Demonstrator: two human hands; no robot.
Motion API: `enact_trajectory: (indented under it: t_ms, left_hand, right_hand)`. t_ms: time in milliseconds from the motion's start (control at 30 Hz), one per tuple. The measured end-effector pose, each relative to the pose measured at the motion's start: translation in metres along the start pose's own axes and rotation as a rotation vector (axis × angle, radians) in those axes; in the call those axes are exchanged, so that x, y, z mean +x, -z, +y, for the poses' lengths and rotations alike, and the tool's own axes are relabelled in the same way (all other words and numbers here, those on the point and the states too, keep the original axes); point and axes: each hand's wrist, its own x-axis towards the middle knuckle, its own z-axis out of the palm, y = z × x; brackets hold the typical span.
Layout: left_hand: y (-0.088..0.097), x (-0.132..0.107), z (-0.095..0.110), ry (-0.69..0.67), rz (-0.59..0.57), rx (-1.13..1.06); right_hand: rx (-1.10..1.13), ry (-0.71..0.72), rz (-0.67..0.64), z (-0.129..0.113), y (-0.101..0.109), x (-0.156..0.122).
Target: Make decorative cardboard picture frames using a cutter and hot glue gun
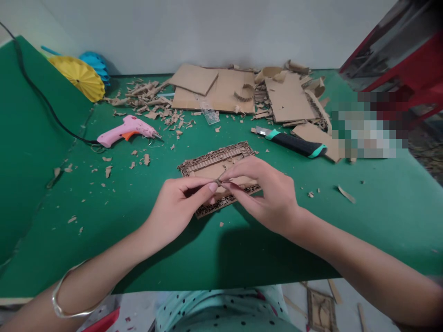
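Both hands meet at the centre, above a rectangular cardboard frame (216, 157) with a corrugated raised border. Between the fingertips is a small brown piece of cardboard (218, 182), partly hidden. My left hand (183, 198) pinches it between thumb and forefinger from the left. From the right, my right hand (266, 191) pinches the same piece, its fingers closed at the tips. The frame lies flat and slightly slanted on the green table, its lower middle covered by the hands. A few tiny scraps sit inside its border.
A pink glue gun (128, 131) with a black cord lies at left, and a black-and-teal utility knife (294, 142) with its blade out at right. Cardboard sheets (228, 92) and torn scraps (145, 97) line the back. Yellow (78, 76) and blue (95, 64) paper fans stand back left.
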Motion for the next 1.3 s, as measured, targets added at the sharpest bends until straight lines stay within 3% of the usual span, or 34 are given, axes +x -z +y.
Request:
enact_trajectory:
  t_ms: [233, 467, 567, 633, 733, 833, 933, 1067, 1300]
  left_hand:
    - [0.003, -0.001, -0.001, -0.103, -0.016, 0.155]
    - [0.006, 0.003, 0.0, 0.085, -0.144, -0.086]
    - [0.007, 0.006, -0.003, 0.168, -0.179, -0.256]
    - [0.007, 0.006, -0.005, 0.175, -0.141, -0.272]
    - [0.006, 0.006, -0.004, 0.1, -0.061, -0.145]
    - [0.005, 0.004, -0.004, -0.004, -0.023, 0.009]
    - [0.003, 0.002, -0.005, -0.09, 0.02, 0.161]
    - [0.002, 0.001, -0.008, -0.239, 0.089, 0.358]
    - [-0.001, -0.005, -0.013, -0.455, 0.085, 0.541]
  right_hand:
    - [-0.116, 0.296, -0.095, 0.008, 0.002, 0.001]
    - [-0.145, 0.426, -0.104, 0.006, 0.004, 0.008]
    - [-0.048, 0.361, -0.095, 0.005, 0.003, 0.008]
    - [0.005, 0.233, -0.027, 0.008, 0.003, 0.007]
    - [-0.005, -0.02, 0.113, 0.016, 0.004, 0.007]
    - [-0.097, -0.208, 0.116, 0.025, 0.006, 0.008]
    - [-0.104, -0.221, 0.084, 0.025, 0.007, 0.008]
    - [0.091, -0.171, 0.023, 0.008, 0.003, 0.006]
    - [0.192, -0.22, -0.006, -0.001, -0.004, 0.001]
